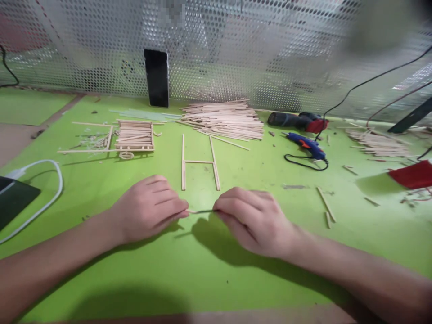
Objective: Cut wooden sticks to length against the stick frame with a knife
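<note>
My left hand (153, 209) is closed, its thumb and fingertips pinching a short pale wooden stick (191, 211) whose tip just shows. My right hand (254, 220) is closed on a thin dark strip (205, 211), which meets the stick between the hands; its kind cannot be made out. Both hands are just above the green tabletop. Beyond them lies an H-shaped frame of wooden sticks (199, 162). At the back left stands a small cart made of sticks (135, 135), with a round wheel and long shafts.
A heap of wooden sticks (224, 119) lies at the back by a perforated metal screen (216, 54). A phone (157, 78) leans there. On the right are a blue glue gun (305, 145), a dark power tool (297, 120) and more sticks (378, 143). A white cable (60, 180) curves at left.
</note>
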Demonstrator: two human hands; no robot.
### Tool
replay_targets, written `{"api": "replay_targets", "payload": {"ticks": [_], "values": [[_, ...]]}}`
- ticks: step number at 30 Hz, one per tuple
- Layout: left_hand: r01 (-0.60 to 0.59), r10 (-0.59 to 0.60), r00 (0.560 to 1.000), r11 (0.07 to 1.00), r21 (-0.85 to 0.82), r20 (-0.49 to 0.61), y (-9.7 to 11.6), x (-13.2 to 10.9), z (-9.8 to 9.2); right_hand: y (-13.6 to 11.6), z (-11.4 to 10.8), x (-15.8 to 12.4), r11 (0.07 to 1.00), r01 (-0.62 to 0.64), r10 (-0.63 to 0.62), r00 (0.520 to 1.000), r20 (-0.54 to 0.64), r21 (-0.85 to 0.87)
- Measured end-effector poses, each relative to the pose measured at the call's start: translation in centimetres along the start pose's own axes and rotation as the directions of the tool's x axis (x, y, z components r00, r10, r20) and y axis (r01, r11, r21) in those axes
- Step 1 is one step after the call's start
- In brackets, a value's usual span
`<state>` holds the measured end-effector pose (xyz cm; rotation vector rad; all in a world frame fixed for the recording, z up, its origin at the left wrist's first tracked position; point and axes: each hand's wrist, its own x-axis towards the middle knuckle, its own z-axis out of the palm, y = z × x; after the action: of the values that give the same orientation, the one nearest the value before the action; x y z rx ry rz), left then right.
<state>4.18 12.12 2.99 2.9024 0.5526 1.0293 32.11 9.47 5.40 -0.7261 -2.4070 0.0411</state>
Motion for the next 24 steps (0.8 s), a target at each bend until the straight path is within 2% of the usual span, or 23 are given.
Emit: {"api": "replay_targets", "payload": {"ticks": [3,4,6,8,10,12,14,17,19,20,22,24], "values": [[0.027,-0.027,0.999,1.000,-0.004,-0.034,-0.1,-0.3,-0.1,3.3,-0.9,-0.3,0.974,-0.185,0.190,0.981,0.026,-0.130],[0.034,-0.035,0.999,0.999,-0.026,-0.039,-0.1,-0.4,-0.1,4.7,-1.2,-0.4,0.938,-0.279,0.292,0.956,0.034,-0.206],[0.080,-0.085,0.996,0.989,-0.125,-0.029,0.1,-0.4,-0.2,7.5,-1.4,-0.6,0.864,-0.364,0.408,0.911,0.060,-0.347],[0.214,-0.214,0.976,0.939,-0.271,0.029,0.5,-0.2,-0.3,9.6,-1.3,-0.8,0.831,-0.380,0.456,0.883,0.106,-0.406],[0.382,-0.373,0.922,0.828,-0.409,0.106,1.0,0.0,-0.5,10.5,-1.3,-0.9,0.824,-0.380,0.467,0.876,0.123,-0.420],[0.492,-0.484,0.860,0.706,-0.509,0.161,1.4,0.2,-0.8,9.9,-1.3,-0.6,0.828,-0.373,0.453,0.885,0.106,-0.419],[0.527,-0.535,0.825,0.614,-0.587,0.181,1.7,0.5,-0.9,8.0,-1.4,-0.2,0.860,-0.361,0.415,0.906,0.083,-0.361],[0.554,-0.564,0.795,0.523,-0.648,0.225,2.2,0.9,-0.8,3.9,-1.4,0.6,0.948,-0.316,0.316,0.934,0.165,-0.029],[0.572,-0.584,0.780,0.515,-0.639,0.227,2.4,1.1,-0.6,1.4,-1.1,1.0,0.944,-0.290,0.239,0.929,0.282,0.157],[0.580,-0.593,0.775,0.531,-0.617,0.218,2.5,1.1,-0.4,0.5,-0.8,1.1,0.937,-0.289,0.217,0.922,0.319,0.196],[0.587,-0.596,0.780,0.588,-0.557,0.193,2.5,1.2,-0.3,-0.4,-0.3,1.2,0.931,-0.302,0.213,0.904,0.370,0.204],[0.570,-0.566,0.806,0.661,-0.488,0.175,2.2,1.1,-0.3,-0.4,0.0,1.2,0.931,-0.315,0.230,0.898,0.374,0.184]]}}
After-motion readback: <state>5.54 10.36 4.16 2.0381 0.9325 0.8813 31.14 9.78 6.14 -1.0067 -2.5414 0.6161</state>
